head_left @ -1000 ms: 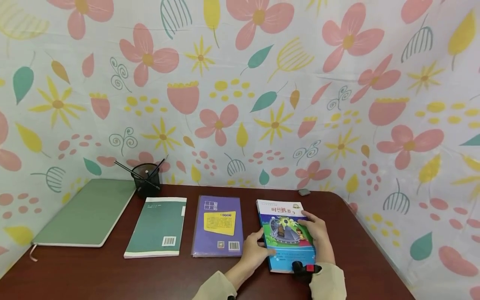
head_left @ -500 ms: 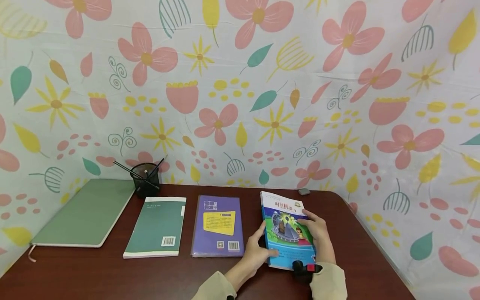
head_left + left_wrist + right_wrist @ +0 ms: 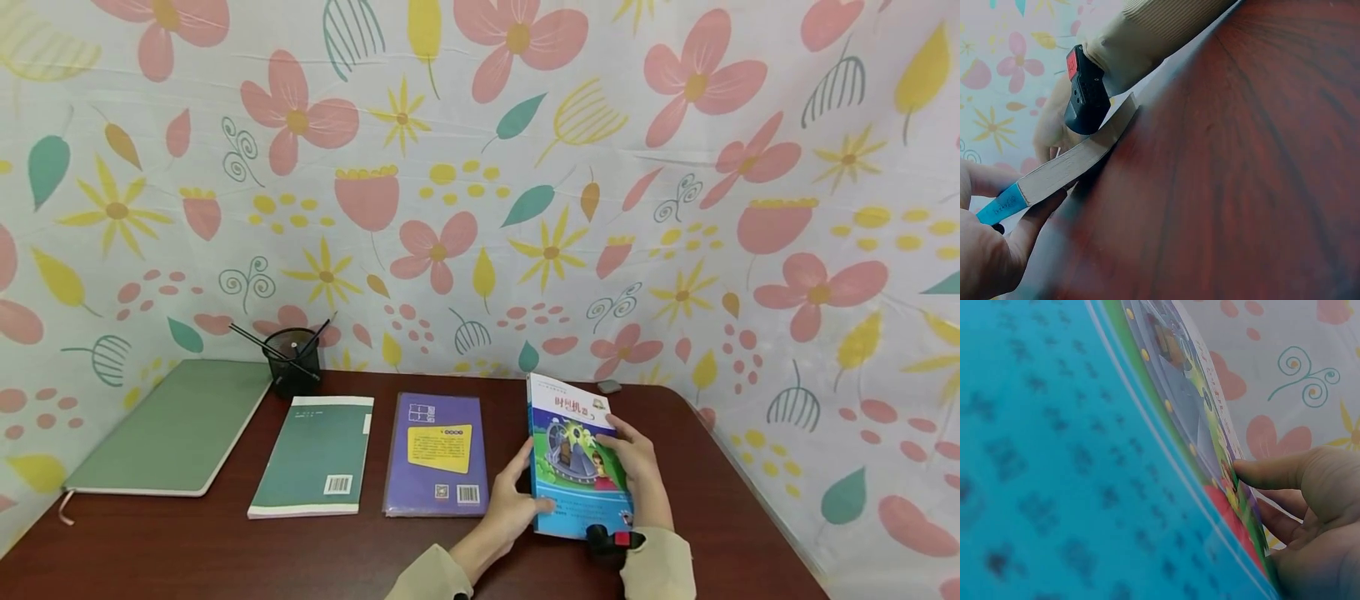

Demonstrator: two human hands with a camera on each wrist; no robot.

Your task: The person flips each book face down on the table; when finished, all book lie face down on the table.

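Both hands hold a paperback book with a blue, green and white illustrated cover, tilted up off the table with its cover toward the head camera. My left hand grips the lower left edge and spine, thumb on the front. In the left wrist view the pages' lower edge and the blue spine of the book show between thumb and fingers of the left hand. My right hand pinches the right edge; in the right wrist view the right hand has its thumb on the cover and fingers behind.
On the dark wooden table lie a purple book, a green book and a large green notebook. A black mesh pen holder stands at the back left. A small grey object sits at the back edge. Floral cloth hangs behind.
The book's upper end has risen and swung slightly to the right, tilting it off the table. Both hands keep hold, with the left fingers reaching further up its left edge.
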